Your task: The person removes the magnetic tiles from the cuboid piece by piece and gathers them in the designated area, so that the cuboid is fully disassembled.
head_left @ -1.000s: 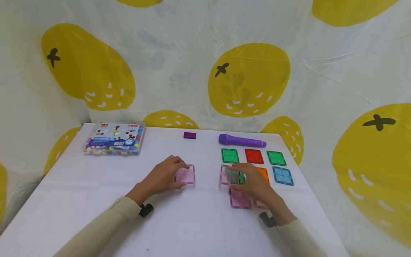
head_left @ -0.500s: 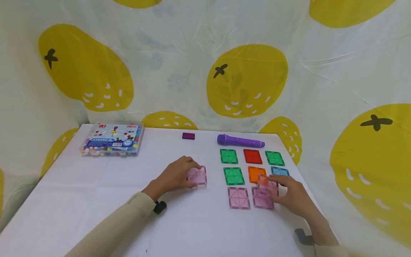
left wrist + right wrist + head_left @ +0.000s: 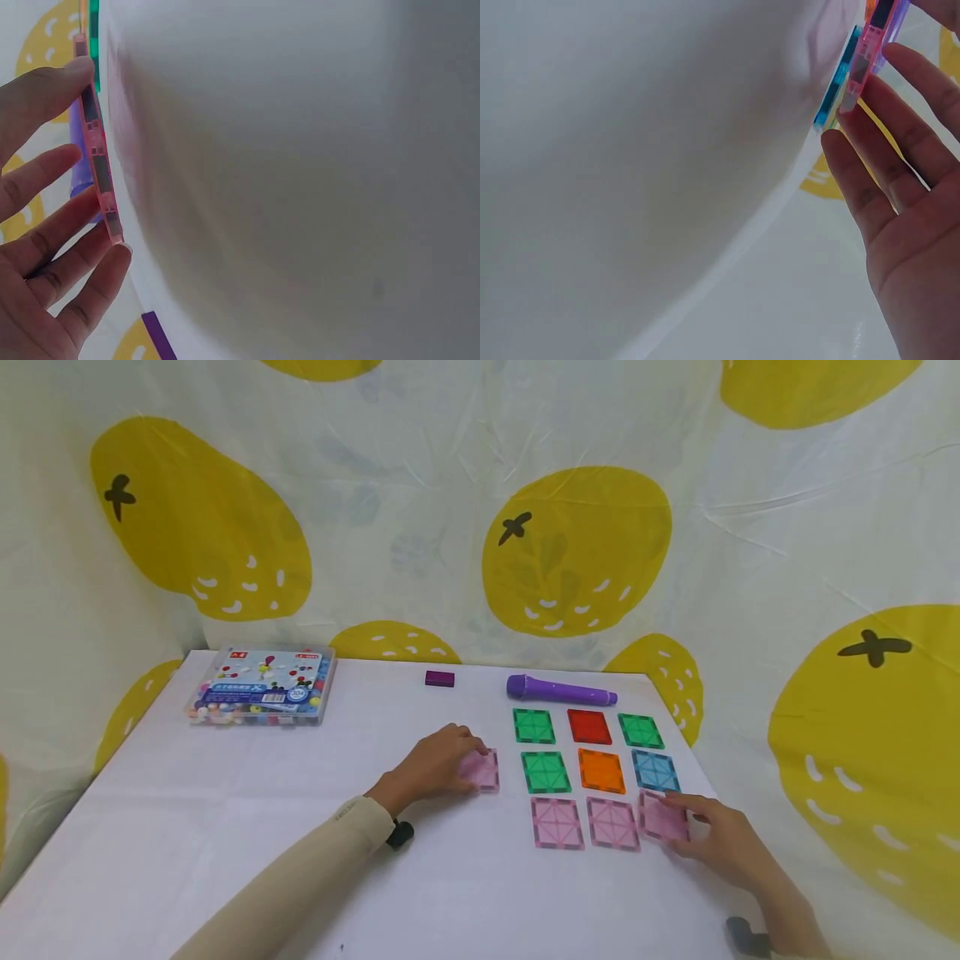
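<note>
My left hand (image 3: 435, 764) pinches a clear pink square magnetic tile (image 3: 101, 161) by its edges, thumb on one side and fingertips on the other. It is just left of the tile grid. At the right end of the front row, my right hand (image 3: 723, 839) grips another pink magnetic tile (image 3: 662, 817) between thumb and fingers. Beside it lie two flat pink tiles, the middle one (image 3: 613, 823) and the left one (image 3: 557, 823). Behind them sit a green tile (image 3: 546, 772), an orange tile (image 3: 602, 771) and a blue tile (image 3: 656, 771).
The back row has a green tile (image 3: 533, 726), a red tile (image 3: 589, 727) and a second green tile (image 3: 641, 731). Behind lies a purple toy microphone (image 3: 562, 690). A small purple block (image 3: 439, 678) and a clear box of beads (image 3: 262, 685) stand farther left.
My right hand has carried its pink tile rightward from over the green tile to the front row's right end. My left hand has moved right with its tile, toward the grid.
</note>
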Available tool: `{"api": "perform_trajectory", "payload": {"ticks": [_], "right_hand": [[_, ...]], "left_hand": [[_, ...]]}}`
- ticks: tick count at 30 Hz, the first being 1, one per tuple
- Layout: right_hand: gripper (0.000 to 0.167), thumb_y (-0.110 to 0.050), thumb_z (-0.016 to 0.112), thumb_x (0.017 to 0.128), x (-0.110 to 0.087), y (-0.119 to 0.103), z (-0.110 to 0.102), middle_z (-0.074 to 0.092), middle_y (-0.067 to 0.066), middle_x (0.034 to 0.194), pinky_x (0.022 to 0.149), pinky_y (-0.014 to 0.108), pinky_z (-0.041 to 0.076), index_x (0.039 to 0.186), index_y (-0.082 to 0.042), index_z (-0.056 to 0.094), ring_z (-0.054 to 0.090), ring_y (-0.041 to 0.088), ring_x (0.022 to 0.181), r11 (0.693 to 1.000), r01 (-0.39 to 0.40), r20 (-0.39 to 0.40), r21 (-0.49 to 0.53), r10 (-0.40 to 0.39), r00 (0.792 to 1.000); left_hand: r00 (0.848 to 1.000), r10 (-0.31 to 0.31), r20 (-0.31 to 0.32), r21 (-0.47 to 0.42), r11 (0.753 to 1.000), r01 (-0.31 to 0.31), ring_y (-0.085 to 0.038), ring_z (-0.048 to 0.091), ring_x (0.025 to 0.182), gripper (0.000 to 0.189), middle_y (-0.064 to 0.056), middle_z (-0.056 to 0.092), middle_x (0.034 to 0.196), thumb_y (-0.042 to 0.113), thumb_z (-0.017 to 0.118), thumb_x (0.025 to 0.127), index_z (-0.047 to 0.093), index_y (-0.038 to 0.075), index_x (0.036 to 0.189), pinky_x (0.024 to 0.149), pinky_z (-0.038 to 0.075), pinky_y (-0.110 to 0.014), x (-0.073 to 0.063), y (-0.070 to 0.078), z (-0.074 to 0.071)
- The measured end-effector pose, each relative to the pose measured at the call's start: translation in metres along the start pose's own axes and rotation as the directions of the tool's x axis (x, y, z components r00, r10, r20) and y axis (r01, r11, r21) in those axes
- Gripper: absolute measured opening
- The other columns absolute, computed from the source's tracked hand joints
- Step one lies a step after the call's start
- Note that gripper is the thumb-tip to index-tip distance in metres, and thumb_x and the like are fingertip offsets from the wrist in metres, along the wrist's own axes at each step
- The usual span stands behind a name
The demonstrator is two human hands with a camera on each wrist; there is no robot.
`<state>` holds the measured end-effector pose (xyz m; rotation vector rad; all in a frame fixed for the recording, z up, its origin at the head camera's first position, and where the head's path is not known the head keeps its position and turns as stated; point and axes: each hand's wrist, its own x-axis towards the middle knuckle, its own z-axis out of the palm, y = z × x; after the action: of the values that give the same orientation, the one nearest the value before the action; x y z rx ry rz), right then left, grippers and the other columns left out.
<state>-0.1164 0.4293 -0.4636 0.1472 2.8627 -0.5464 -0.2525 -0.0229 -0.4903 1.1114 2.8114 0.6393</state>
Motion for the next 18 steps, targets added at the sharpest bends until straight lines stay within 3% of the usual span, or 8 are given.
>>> {"api": "perform_trajectory", "payload": {"ticks": [10, 15, 18], "right_hand": [[0.076, -0.037, 0.090, 0.084, 0.000, 0.011, 0.004, 0.064, 0.020, 0.146, 0.104, 0.071, 0.052, 0.152, -0.022, 0.059, 0.057, 0.048, 0.132, 0.999, 0.026, 0.034, -0.022, -0.026, 0.999], [0.080, -0.040, 0.090, 0.083, 0.002, 0.010, 0.003, 0.060, 0.023, 0.150, 0.104, 0.075, 0.049, 0.154, -0.026, 0.057, 0.052, 0.052, 0.136, 0.999, 0.035, 0.034, -0.028, -0.034, 0.999], [0.078, -0.043, 0.087, 0.086, 0.003, 0.004, 0.002, 0.056, 0.025, 0.153, 0.104, 0.079, 0.045, 0.156, -0.027, 0.054, 0.047, 0.055, 0.139, 0.998, 0.048, -0.008, -0.037, -0.048, 0.999]], "left_hand": [[0.997, 0.000, 0.076, 0.030, 1.000, -0.002, -0.018, 0.059, 0.117, 0.056, -0.003, 0.068, 0.128, 0.041, 0.091, 0.084, 0.072, 0.023, 0.133, 0.099, 0.060, -0.036, -0.005, 0.010, 0.004], [0.997, 0.016, 0.077, 0.052, 0.998, -0.020, -0.017, 0.057, 0.112, 0.061, -0.002, 0.067, 0.126, 0.046, 0.091, 0.082, 0.070, 0.024, 0.134, 0.094, 0.059, -0.033, -0.009, 0.013, 0.005], [0.998, 0.037, 0.055, 0.060, 0.997, -0.040, -0.019, 0.058, 0.119, 0.066, -0.002, 0.066, 0.132, 0.051, 0.088, 0.084, 0.066, 0.024, 0.140, 0.101, 0.058, -0.038, -0.014, 0.011, 0.007]]}}
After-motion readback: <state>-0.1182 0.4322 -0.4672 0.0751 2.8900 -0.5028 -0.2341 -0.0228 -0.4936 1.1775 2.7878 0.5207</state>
